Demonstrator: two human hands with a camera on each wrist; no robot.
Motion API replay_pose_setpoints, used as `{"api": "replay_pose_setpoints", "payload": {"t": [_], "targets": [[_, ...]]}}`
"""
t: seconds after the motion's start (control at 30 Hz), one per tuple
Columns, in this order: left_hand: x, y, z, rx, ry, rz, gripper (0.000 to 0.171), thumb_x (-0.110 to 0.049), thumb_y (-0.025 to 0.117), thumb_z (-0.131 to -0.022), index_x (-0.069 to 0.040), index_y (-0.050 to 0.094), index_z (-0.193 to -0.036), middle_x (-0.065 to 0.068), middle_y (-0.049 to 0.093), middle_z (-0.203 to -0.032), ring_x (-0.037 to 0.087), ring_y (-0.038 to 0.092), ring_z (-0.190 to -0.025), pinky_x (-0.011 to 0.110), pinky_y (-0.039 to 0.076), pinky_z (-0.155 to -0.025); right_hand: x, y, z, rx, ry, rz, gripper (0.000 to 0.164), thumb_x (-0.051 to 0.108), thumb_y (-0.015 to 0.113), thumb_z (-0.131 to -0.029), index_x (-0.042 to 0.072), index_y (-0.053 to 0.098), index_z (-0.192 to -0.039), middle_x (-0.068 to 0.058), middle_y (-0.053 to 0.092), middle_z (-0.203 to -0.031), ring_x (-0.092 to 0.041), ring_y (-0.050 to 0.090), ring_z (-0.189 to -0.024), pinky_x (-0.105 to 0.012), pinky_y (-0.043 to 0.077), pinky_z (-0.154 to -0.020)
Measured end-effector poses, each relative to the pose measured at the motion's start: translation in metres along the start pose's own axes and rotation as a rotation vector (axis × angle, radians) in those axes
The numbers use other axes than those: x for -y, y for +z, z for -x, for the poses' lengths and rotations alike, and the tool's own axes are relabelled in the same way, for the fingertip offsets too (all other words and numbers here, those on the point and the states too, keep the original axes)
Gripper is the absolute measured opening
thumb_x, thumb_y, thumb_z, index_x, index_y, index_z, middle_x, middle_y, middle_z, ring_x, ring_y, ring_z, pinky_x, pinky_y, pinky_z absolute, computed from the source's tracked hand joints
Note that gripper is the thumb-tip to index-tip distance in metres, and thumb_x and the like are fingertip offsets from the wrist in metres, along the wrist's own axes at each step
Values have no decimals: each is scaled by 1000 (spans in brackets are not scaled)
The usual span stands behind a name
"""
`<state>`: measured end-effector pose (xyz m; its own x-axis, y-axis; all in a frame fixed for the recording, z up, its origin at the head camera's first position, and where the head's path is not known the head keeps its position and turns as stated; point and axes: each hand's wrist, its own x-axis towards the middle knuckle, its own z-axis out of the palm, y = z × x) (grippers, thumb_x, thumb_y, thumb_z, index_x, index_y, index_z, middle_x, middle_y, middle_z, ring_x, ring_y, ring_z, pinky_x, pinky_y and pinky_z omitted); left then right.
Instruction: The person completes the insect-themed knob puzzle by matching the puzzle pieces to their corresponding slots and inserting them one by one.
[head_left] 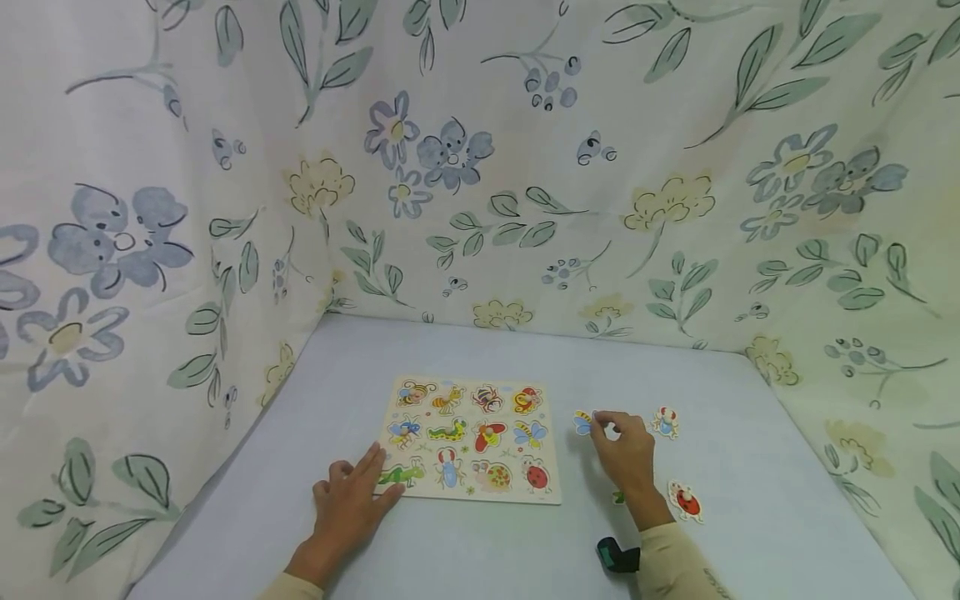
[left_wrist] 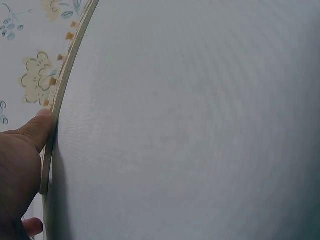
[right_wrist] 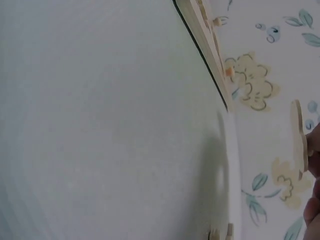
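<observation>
A wooden insect puzzle board (head_left: 517, 495) lies on the table, with several colourful bug shapes in rows. My left hand (head_left: 349, 504) rests at its lower left corner, fingers stretched along the edge; in the left wrist view the thumb (left_wrist: 39, 129) presses against the board's rim (left_wrist: 65, 85). To the right of the board, my right hand (head_left: 626, 450) pinches a blue-and-yellow winged insect puzzle piece (head_left: 582, 422). The right wrist view shows this piece (right_wrist: 298, 135) edge-on, held above the table by the fingertips (right_wrist: 313, 145) at its back or knob side.
Loose on the right lie a blue-and-red beetle piece (head_left: 665, 422) and a red ladybug piece (head_left: 685, 502). A green piece (head_left: 618, 497) shows partly under the right wrist. A black device (head_left: 617, 555) sits at the right wrist. Floral cloth (head_left: 525, 167) walls the table's back and sides.
</observation>
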<state>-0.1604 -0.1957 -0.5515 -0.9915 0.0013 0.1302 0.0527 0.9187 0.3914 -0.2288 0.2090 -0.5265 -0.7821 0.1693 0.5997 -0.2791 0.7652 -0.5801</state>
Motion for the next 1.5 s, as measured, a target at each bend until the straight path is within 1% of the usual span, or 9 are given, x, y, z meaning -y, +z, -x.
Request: {"api": "replay_pose_setpoints", "payload": {"t": [0.17,0.37,0.57,0.73,0.87,1.0,1.13,1.33,1.5], "targets": [[1,1,0,-18,8,-7,75,-52,67,-85,-6,48,-142,9,39,-149,37,38,-111,56,27,-81,9,8,0,14,-7,-14,9,3,75,-80,3,74,-88,-7,71,-85,-26,59,-81,-41,45,-70],[0,-1,0,0,5,-8,75,-51,67,-86,-6,47,-143,9,38,-150,37,38,-111,57,27,-80,19,18,4,55,1,-38,10,5,75,-81,4,74,-90,-5,71,-87,-25,59,-84,-40,45,-72],[0,-4,0,13,-2,-13,76,-51,66,-86,-6,46,-143,9,37,-151,37,37,-111,57,27,-81,25,28,6,45,-61,-54,10,3,76,-79,4,74,-89,-5,71,-85,-23,58,-82,-39,47,-71],[0,-4,0,15,-7,-17,75,-51,66,-87,-6,46,-143,9,38,-151,37,37,-112,56,27,-81,31,36,6,63,-106,-81,10,1,75,-78,4,74,-88,-4,70,-84,-25,59,-81,-40,47,-70],[-1,-4,0,23,-15,-19,76,-52,66,-87,-6,45,-144,8,37,-151,37,37,-113,56,27,-81,35,41,7,77,-124,-91,11,1,75,-78,4,73,-88,-3,69,-83,-25,59,-80,-39,48,-70],[-3,-4,0,22,-16,-12,75,-51,66,-87,-6,45,-144,9,37,-151,37,37,-114,57,27,-82,39,45,8,89,-124,-90,11,1,75,-79,4,74,-89,-2,69,-83,-24,58,-81,-38,47,-71],[-4,-4,0,14,-12,-3,75,-49,66,-87,-5,45,-144,9,37,-151,38,37,-114,56,27,-81,42,48,9,115,-104,-91,10,2,74,-80,5,74,-89,-2,68,-83,-23,57,-81,-37,47,-71],[-5,-4,1,24,-17,-5,75,-50,66,-87,-6,45,-144,8,37,-151,37,37,-114,56,27,-82,42,52,12,139,-68,-97,9,3,74,-81,5,75,-89,-1,68,-84,-18,55,-81,-36,47,-70],[-4,-3,1,17,-12,6,74,-49,67,-87,-6,46,-143,8,37,-151,38,37,-115,56,26,-82,41,55,14,142,-64,-97,8,2,74,-81,6,74,-89,0,69,-84,-18,55,-80,-36,47,-70]]}}
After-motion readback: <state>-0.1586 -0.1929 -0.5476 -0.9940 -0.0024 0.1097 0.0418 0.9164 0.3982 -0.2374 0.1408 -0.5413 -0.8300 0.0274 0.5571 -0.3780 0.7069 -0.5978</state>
